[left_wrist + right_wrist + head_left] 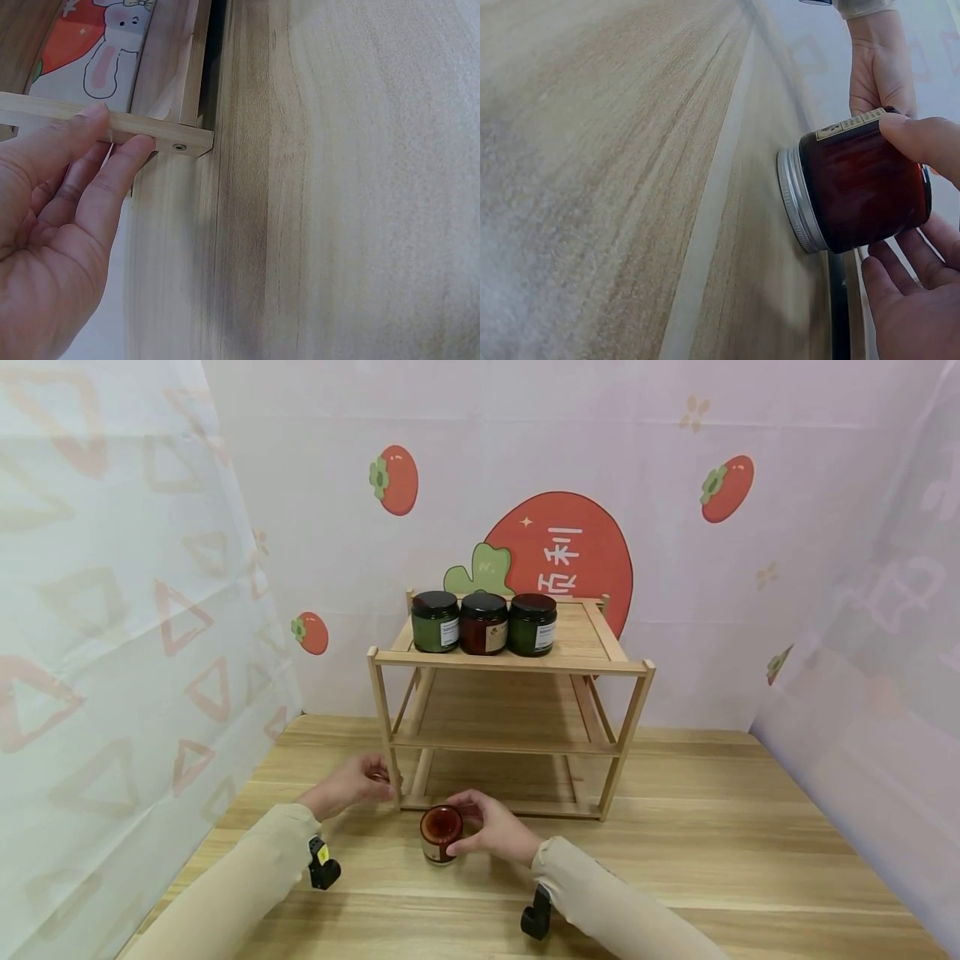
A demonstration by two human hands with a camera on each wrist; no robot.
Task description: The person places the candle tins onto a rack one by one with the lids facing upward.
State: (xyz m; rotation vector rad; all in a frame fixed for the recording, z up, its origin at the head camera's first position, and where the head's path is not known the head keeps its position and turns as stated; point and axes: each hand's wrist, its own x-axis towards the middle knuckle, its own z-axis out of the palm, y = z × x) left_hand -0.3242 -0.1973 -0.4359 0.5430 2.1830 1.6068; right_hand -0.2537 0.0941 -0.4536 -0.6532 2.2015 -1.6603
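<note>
A brown glass jar (441,837) stands upside down on the table before the wooden rack (510,665), its silver lid (801,199) against the tabletop. My right hand (491,831) holds this jar from the right, with the thumb (919,141) on its labelled side and the fingers about the opposite side. At the rack's front left post, my left hand (358,787) pinches the wood between thumb and fingers near the bottom. On the rack's top shelf stand a green jar (436,623), a brown jar (483,625) and another green jar (532,627), all with black lids.
The rack's middle shelf (502,714) and lower level lie behind its front bars. Patterned cloth walls (330,527) enclose the wood-grain table (712,843) at the back and sides. A black wrist camera (536,914) hangs by the right sleeve.
</note>
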